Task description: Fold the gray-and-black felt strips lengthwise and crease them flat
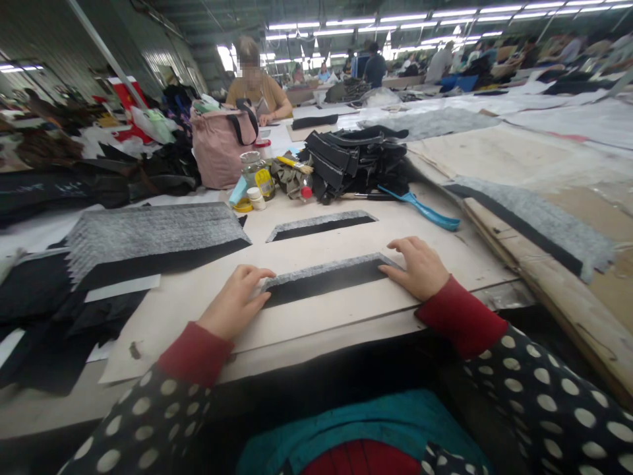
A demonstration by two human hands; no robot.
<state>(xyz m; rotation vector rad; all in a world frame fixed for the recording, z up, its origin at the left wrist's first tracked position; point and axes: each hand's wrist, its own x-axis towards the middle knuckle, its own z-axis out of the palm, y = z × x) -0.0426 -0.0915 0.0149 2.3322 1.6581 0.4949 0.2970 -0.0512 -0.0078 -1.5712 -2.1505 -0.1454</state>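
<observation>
A long black fabric strip (329, 280) with a grey fuzzy upper edge lies flat on the pale board (316, 323). At its left end is my left hand (238, 300), thumb and fingers apart, fingertips touching the strip's end. My right hand (418, 269) rests at the other end, its thumb on the black fabric and its fingers spread above the corner. A second, shorter strip (324, 226) of the same kind lies farther back. To the left, a fanned stack of grey and black strips (158, 237) overlaps the board.
Behind the strips are a glass jar (257, 175), a white bottle (256, 198), a yellow brush (295, 164), a black fabric pile (351, 158) and a blue-handled tool (425, 210). A pink bag (220, 145) stands farther back. Wooden planks (554, 290) edge the right. Across the table sits a person (262, 89).
</observation>
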